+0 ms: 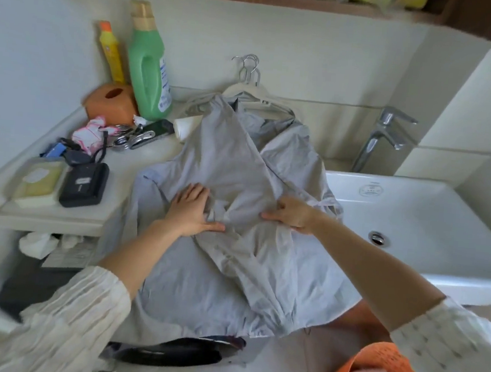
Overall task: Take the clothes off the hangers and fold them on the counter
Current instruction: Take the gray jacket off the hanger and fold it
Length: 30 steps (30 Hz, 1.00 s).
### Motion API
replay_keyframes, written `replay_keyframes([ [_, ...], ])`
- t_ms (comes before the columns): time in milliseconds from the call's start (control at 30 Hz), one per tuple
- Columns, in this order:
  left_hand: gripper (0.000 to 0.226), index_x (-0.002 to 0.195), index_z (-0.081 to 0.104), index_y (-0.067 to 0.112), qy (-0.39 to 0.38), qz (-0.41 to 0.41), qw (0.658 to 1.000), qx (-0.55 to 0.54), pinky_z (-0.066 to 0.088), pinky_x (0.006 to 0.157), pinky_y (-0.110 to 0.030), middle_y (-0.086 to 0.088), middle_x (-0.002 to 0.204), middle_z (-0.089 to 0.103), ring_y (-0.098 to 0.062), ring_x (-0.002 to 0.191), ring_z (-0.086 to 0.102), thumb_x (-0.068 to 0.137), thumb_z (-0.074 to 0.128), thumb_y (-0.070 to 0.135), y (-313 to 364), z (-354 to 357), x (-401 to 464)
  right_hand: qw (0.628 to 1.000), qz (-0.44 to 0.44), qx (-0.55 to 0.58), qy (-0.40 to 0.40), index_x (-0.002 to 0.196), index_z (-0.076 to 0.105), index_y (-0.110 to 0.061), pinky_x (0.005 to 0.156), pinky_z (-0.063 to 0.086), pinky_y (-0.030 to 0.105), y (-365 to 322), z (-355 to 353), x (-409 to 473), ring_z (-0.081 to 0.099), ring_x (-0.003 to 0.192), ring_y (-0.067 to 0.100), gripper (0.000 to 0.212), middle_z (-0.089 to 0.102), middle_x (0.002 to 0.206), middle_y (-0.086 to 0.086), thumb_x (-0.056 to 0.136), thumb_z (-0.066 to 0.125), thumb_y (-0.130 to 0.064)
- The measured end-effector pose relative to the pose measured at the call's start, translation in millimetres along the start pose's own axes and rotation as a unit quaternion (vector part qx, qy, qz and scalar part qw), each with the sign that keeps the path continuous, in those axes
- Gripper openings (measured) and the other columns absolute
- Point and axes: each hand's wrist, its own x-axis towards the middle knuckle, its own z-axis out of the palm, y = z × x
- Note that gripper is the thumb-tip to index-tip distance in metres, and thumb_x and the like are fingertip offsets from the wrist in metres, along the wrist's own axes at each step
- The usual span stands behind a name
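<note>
One grey shirt (232, 185) lying spread on the counter (129, 159), hem hanging over the near edge. Left hand (191, 208) pressing flat with straight fingers on the cloth; right hand (293, 214) just beside it, pinching a fold. Handling as light, limp, crease-prone fabric, likely sliding easily; best taking at seams or shoulders. Counting about three pale hangers (254, 94) stacked beyond both hands, exact number unclear.
</note>
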Motion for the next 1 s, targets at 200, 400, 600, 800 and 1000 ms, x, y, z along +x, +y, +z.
replay_keyframes([
  [200,0.095,0.149,0.019,0.012,-0.039,-0.031,0.998,0.033,0.015,0.115,-0.035,-0.002,0.157,0.014,-0.020,0.145,0.014,0.080,0.048,0.070,4.3,-10.6,-22.9,0.998,0.004,0.042,0.045,0.082,0.066,-0.009,0.056,0.047,0.027,14.0,-6.8,-16.3,0.059,0.068,0.022,0.027,0.063,0.082,0.012,0.081,0.073,-0.035],
  [400,0.110,0.152,0.006,0.016,-0.003,-0.029,0.999,0.037,0.010,0.118,-0.038,0.000,0.160,0.001,-0.018,0.147,0.006,0.073,0.053,0.076,44.1,21.6,-46.5,0.994,-0.052,-0.096,-0.031,0.071,0.056,-0.005,0.047,0.041,0.018,24.1,-9.1,-33.8,0.048,0.056,0.013,0.024,0.050,0.063,0.002,0.082,0.074,-0.018],
  [600,0.125,0.152,-0.001,0.021,0.010,-0.060,0.994,0.088,0.006,0.119,-0.039,-0.002,0.160,-0.005,-0.023,0.147,-0.002,0.061,0.070,0.069,34.6,34.4,-50.2,0.998,-0.053,-0.027,-0.015,0.064,0.052,-0.014,0.046,0.036,0.020,36.4,-3.1,-54.9,0.043,0.055,0.015,0.032,0.048,0.060,0.004,0.085,0.070,-0.030],
  [800,0.068,0.131,0.045,0.003,0.316,-0.167,0.898,-0.256,0.035,0.105,-0.042,-0.021,0.134,0.042,-0.036,0.126,0.040,0.071,0.075,0.017,81.2,68.2,-92.4,0.996,-0.050,-0.038,-0.065,0.113,0.060,-0.003,0.077,0.055,0.027,79.0,7.4,-63.3,0.065,0.091,0.024,0.039,0.068,0.103,0.011,0.078,0.076,-0.010],
  [1000,0.026,0.097,0.059,0.011,0.076,-0.381,0.643,-0.660,0.045,0.077,-0.033,-0.003,0.096,0.064,-0.018,0.083,0.059,0.081,0.074,0.024,125.6,97.7,-122.3,0.984,-0.045,0.124,-0.120,0.101,0.064,-0.007,0.081,0.056,0.025,87.6,9.9,-75.0,0.067,0.091,0.019,0.032,0.069,0.099,0.004,0.074,0.076,-0.018],
])
